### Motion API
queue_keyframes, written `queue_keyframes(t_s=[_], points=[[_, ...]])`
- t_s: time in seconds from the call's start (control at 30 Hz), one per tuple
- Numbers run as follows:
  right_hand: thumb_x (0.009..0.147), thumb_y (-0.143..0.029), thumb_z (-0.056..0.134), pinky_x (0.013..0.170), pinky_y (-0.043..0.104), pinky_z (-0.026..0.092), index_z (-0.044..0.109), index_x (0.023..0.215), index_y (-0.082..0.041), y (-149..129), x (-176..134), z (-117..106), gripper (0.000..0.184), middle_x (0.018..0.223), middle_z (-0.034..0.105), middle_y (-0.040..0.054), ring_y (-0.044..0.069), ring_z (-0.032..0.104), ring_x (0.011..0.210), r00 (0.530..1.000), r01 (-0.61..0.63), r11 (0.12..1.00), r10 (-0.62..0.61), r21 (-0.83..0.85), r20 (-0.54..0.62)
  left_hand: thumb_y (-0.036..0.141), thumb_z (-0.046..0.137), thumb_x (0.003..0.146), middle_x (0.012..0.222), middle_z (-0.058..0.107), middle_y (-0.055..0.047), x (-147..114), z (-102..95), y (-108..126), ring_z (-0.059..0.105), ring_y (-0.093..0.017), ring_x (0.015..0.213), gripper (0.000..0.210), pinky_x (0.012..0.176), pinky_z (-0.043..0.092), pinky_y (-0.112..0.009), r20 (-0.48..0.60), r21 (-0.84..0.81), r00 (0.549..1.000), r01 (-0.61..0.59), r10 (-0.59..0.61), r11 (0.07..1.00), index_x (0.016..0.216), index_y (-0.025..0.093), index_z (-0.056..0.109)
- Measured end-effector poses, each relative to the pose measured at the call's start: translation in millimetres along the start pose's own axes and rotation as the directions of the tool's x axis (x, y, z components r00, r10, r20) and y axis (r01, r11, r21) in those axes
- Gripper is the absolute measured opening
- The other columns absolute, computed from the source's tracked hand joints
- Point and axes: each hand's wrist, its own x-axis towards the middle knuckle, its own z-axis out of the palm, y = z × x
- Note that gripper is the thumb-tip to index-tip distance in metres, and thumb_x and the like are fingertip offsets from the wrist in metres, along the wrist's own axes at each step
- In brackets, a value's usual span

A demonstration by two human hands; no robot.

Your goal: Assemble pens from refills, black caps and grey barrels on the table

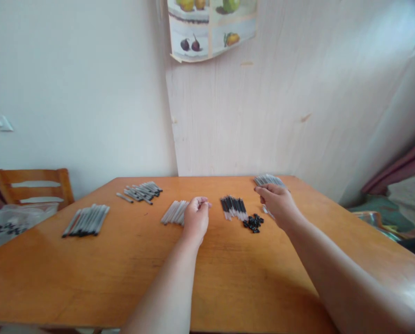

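My left hand (pixel 196 219) is closed, thumb and fingers pressed together, above the table's middle. What it holds, if anything, is hidden. It partly covers a row of clear whitish pen barrels (pixel 172 212). Farther right, my right hand (pixel 276 200) makes a pinch, and I cannot make out anything between its fingertips. Just behind it lies a bundle of thin greyish sticks (pixel 267 179), partly hidden. Between the hands are black pen refills (pixel 233 207) with pale ends and a heap of small black plugs (pixel 253 223). A small white piece (pixel 265 210) shows beside my right hand.
On the wooden table (pixel 134 264), a loose pile of pens with black ends (pixel 143 191) lies at the back left. A neater row of similar pens (pixel 86 220) is nearer on the left. A wooden chair (pixel 36 183) and a plastic bag (pixel 22 220) stand beyond the left edge.
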Motion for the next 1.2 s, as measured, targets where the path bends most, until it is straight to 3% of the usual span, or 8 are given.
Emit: queue_keyframes(t_s=[0.07, 0.13, 0.27, 0.37, 0.63, 1.0, 1.2], points=[[0.079, -0.045, 0.052, 0.047, 0.022, 0.033, 0.066, 0.083, -0.017, 2, -13, 10, 0.031, 0.058, 0.055, -0.0004, 0.012, 0.046, 0.049, 0.997, 0.071, 0.995, -0.072, -0.072, -0.02, 0.022, 0.046, 0.083, 0.094, 0.07, -0.008, 3, -6.8, -3, 0.064, -0.018, 0.089, 0.019, 0.081, 0.046, -0.03, -0.059, 0.141, 0.996, -0.054, 0.063, 0.989, 0.097, 0.017, 0.058], [0.08, -0.042, 0.05, 0.055, 0.023, 0.037, 0.066, 0.08, -0.019, 8, -21, 17, 0.029, 0.063, 0.061, 0.0012, 0.015, 0.054, 0.06, 0.984, 0.177, 0.958, -0.18, -0.224, 0.005, 0.021, 0.046, 0.083, 0.096, 0.069, -0.01, 3, -12.5, -4, 0.063, -0.02, 0.092, 0.019, 0.082, 0.044, -0.031, -0.052, 0.35, 0.989, -0.111, 0.138, 0.93, 0.096, 0.018, 0.06], [0.084, -0.04, 0.045, 0.057, 0.023, 0.034, 0.067, 0.082, -0.022, 24, -24, 21, 0.028, 0.063, 0.064, 0.0007, 0.016, 0.058, 0.064, 0.961, 0.272, 0.866, -0.226, -0.42, 0.156, 0.024, 0.046, 0.086, 0.097, 0.069, -0.013, -7, -15.8, -2, 0.061, -0.025, 0.093, 0.023, 0.079, 0.042, -0.034, 0.046, 0.676, 0.983, -0.164, 0.18, 0.718, 0.098, 0.02, 0.064], [0.086, -0.04, 0.043, 0.057, 0.023, 0.034, 0.067, 0.085, -0.023, 30, -21, 18, 0.03, 0.067, 0.066, 0.0015, 0.017, 0.059, 0.065, 0.96, 0.277, 0.837, -0.224, -0.472, 0.167, 0.023, 0.044, 0.087, 0.095, 0.068, -0.014, -13, -14.2, -1, 0.06, -0.026, 0.092, 0.026, 0.079, 0.041, -0.034, 0.105, 0.787, 0.979, -0.189, 0.175, 0.588, 0.101, 0.02, 0.066], [0.086, -0.04, 0.044, 0.056, 0.024, 0.033, 0.068, 0.085, -0.024, 33, -17, 15, 0.029, 0.067, 0.066, 0.001, 0.017, 0.06, 0.065, 0.961, 0.276, 0.833, -0.234, -0.48, 0.146, 0.021, 0.044, 0.086, 0.093, 0.067, -0.015, -15, -15.4, 0, 0.058, -0.028, 0.095, 0.028, 0.082, 0.04, -0.037, 0.168, 0.859, 0.968, -0.236, 0.186, 0.454, 0.103, 0.019, 0.066], [0.087, -0.041, 0.044, 0.058, 0.024, 0.033, 0.068, 0.088, -0.024, 31, -18, 14, 0.03, 0.069, 0.067, 0.0009, 0.017, 0.061, 0.069, 0.963, 0.27, 0.836, -0.238, -0.478, 0.127, 0.019, 0.048, 0.082, 0.098, 0.069, -0.01, -22, -10.6, 8, 0.056, -0.027, 0.096, 0.028, 0.081, 0.037, -0.036, 0.267, 0.816, 0.947, -0.321, 0.18, 0.48, 0.104, 0.023, 0.065], [0.087, -0.039, 0.043, 0.058, 0.024, 0.033, 0.068, 0.086, -0.022, 28, -19, 13, 0.03, 0.07, 0.068, 0.0018, 0.017, 0.061, 0.069, 0.96, 0.282, 0.832, -0.246, -0.477, 0.138, 0.027, 0.055, 0.08, 0.101, 0.068, -0.011, -24, -8.8, 4, 0.055, -0.028, 0.099, 0.021, 0.082, 0.038, -0.038, 0.267, 0.839, 0.953, -0.302, 0.141, 0.453, 0.097, 0.021, 0.065]])
